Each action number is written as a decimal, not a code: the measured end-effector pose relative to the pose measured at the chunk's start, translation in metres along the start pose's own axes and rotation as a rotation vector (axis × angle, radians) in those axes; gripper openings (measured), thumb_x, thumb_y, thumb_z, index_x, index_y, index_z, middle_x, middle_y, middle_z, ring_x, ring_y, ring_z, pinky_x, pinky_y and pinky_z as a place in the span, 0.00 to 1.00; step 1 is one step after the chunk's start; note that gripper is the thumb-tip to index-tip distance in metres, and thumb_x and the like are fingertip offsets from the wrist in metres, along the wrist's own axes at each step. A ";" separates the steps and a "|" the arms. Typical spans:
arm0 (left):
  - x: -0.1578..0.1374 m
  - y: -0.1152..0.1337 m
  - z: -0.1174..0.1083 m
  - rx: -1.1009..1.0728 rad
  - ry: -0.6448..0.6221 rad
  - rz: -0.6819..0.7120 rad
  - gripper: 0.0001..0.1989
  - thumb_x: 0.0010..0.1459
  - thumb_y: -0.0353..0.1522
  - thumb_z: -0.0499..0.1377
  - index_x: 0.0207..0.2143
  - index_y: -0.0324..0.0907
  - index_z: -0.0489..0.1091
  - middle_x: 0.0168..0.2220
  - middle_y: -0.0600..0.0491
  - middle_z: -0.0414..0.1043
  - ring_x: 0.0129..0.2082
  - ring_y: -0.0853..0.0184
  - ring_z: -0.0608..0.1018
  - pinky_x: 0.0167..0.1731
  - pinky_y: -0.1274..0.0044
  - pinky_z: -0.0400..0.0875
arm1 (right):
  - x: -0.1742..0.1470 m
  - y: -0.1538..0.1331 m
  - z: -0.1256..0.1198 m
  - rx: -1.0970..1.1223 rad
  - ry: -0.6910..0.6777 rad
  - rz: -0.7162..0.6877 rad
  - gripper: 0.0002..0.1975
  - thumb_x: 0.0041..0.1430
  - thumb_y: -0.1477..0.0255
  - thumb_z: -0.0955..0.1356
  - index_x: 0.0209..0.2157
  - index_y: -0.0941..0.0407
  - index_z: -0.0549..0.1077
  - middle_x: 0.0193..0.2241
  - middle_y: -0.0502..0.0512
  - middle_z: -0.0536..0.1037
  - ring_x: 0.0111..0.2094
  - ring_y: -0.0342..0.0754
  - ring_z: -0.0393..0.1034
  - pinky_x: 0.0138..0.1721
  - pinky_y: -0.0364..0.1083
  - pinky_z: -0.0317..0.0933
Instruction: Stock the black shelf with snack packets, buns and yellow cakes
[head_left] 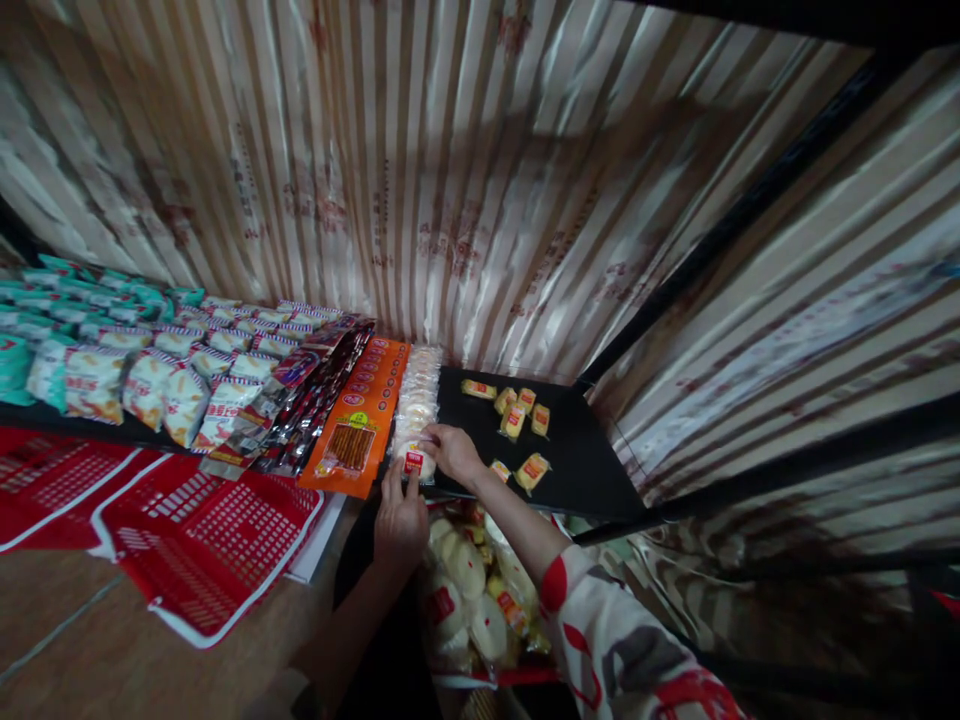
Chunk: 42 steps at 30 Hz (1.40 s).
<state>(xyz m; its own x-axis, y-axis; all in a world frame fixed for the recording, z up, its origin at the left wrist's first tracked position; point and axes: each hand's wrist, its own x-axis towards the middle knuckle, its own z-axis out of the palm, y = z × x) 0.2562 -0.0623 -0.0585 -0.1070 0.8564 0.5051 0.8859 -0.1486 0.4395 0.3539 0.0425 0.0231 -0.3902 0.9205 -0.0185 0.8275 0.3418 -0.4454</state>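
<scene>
Both hands meet at a small clear packet of pale round rice crackers (413, 465) with a red label, at the front end of a row of similar packets (420, 385). My right hand (455, 456) pinches its upper right edge between thumb and fingers. From the near side, my left hand (401, 517) grips its lower edge with bent fingers, partly hidden by the back of the hand. Just left of this row lie orange snack bags (351, 430). To the right, several small yellow packets (513, 420) are scattered on the black shelf (581, 455).
Below the shelf, a red basket (536, 672) holds a large bag of pale round crackers (466, 570) and yellow packets. Red perforated baskets (217, 535) stand lower left. White snack bags (180, 395) and green bags (67, 300) line the shelf's left. A black rack post (720, 250) slants at right.
</scene>
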 end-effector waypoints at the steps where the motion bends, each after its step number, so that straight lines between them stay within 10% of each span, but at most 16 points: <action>1: 0.000 0.000 0.002 0.008 -0.002 -0.001 0.20 0.55 0.25 0.50 0.51 0.32 0.65 0.55 0.37 0.59 0.56 0.53 0.63 0.53 0.64 0.64 | 0.002 0.001 0.000 -0.020 0.007 -0.008 0.07 0.55 0.71 0.66 0.36 0.54 0.75 0.33 0.53 0.75 0.33 0.45 0.68 0.34 0.41 0.57; 11: 0.001 0.007 0.003 0.074 -0.017 -0.006 0.21 0.55 0.23 0.49 0.52 0.32 0.64 0.54 0.37 0.61 0.55 0.55 0.65 0.51 0.64 0.66 | 0.029 0.012 0.003 -0.099 0.173 -0.112 0.20 0.61 0.61 0.61 0.47 0.58 0.70 0.45 0.60 0.71 0.48 0.51 0.62 0.50 0.48 0.56; 19: -0.003 0.006 0.011 0.154 0.079 0.034 0.21 0.57 0.25 0.50 0.54 0.34 0.61 0.57 0.38 0.59 0.58 0.55 0.62 0.51 0.63 0.66 | 0.107 0.020 -0.003 -0.127 -0.102 0.019 0.31 0.63 0.53 0.50 0.62 0.53 0.52 0.65 0.54 0.47 0.65 0.57 0.32 0.60 0.57 0.38; 37: 0.016 0.005 0.030 0.093 0.038 -0.083 0.23 0.57 0.25 0.48 0.56 0.34 0.59 0.57 0.37 0.58 0.57 0.53 0.63 0.51 0.62 0.65 | 0.133 0.034 0.003 -0.076 -0.055 -0.052 0.26 0.66 0.58 0.49 0.55 0.52 0.65 0.59 0.56 0.62 0.62 0.49 0.47 0.58 0.54 0.43; 42: 0.017 0.009 0.026 0.025 0.045 -0.090 0.23 0.57 0.25 0.48 0.56 0.32 0.57 0.58 0.36 0.57 0.59 0.54 0.61 0.53 0.62 0.64 | 0.114 0.029 -0.001 0.073 0.224 -0.054 0.23 0.65 0.62 0.53 0.54 0.56 0.66 0.58 0.56 0.63 0.62 0.47 0.48 0.61 0.51 0.42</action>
<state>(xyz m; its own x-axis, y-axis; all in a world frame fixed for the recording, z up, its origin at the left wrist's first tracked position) 0.2738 -0.0366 -0.0652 -0.2057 0.8428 0.4974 0.8828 -0.0595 0.4660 0.3334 0.1571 0.0088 -0.3268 0.9231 0.2028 0.7731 0.3845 -0.5044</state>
